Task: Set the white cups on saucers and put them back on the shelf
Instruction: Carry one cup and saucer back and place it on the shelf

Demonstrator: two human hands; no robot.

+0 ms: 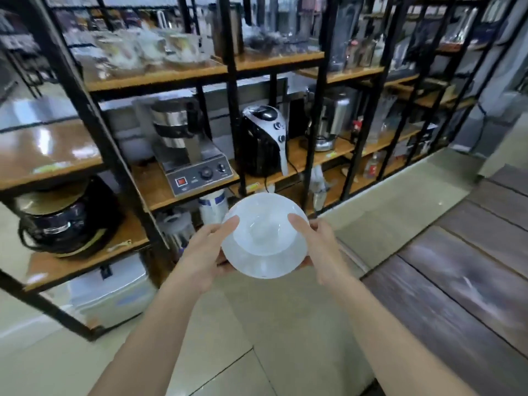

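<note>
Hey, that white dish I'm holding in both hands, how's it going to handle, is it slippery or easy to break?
The white dish looks glossy and glazed, so it is probably slippery; the left hand and right hand pinching opposite rims seems wise. It looks like rigid ceramic, so likely brittle if dropped on the tiled floor. Whether a cup sits on it is too blurred to tell.

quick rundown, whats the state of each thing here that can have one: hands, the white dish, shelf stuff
left hand: gripping the dish's left edge
right hand: gripping its right edge
white saucer: held in the air in front of the shelf, roughly level; no cup clearly on it
cups and saucers: blurred, standing on the upper shelf board
black air fryer: upright on the middle shelf, drawer shut
</note>
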